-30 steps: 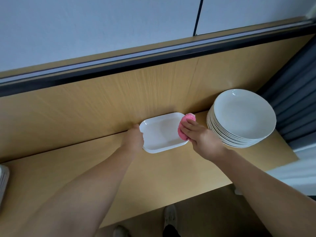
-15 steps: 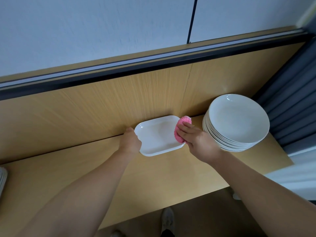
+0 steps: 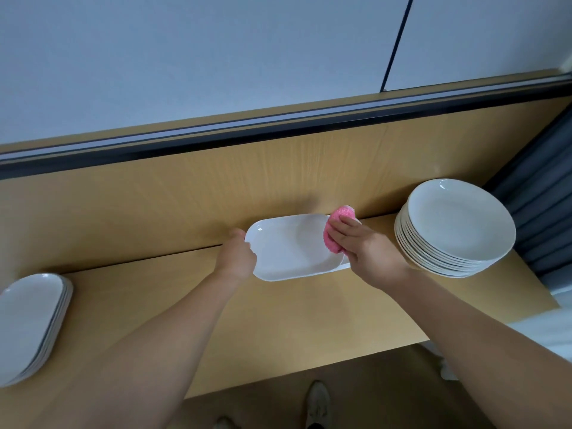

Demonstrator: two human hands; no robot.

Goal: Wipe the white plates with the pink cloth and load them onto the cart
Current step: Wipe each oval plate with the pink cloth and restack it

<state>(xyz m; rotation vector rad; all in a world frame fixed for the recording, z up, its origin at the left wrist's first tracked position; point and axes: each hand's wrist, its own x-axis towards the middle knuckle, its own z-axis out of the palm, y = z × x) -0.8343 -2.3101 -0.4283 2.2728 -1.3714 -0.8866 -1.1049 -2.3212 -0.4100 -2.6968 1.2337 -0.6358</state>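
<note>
this looks like a dish-handling corner of a canteen or restaurant, not a home kitchen. the main sign is the quantity of identical tableware: a tall stack of round white plates (image 3: 458, 224) at 3 o'clock and a second stack of oblong white plates (image 3: 31, 320) at 9 o'clock, both on a long surface (image 3: 278, 320) of light wood laminate. behind it, at 12 o'clock, a back panel (image 3: 154, 205) of the same laminate stands upright, finished on top with a dark strip (image 3: 278, 134). above is a plain white wall (image 3: 185, 57) of large panels with one dark seam. grey pleated fabric (image 3: 538, 212), like a curtain, hangs at 2 o'clock. the floor (image 3: 371, 397) at 6 o'clock is brown.
</note>
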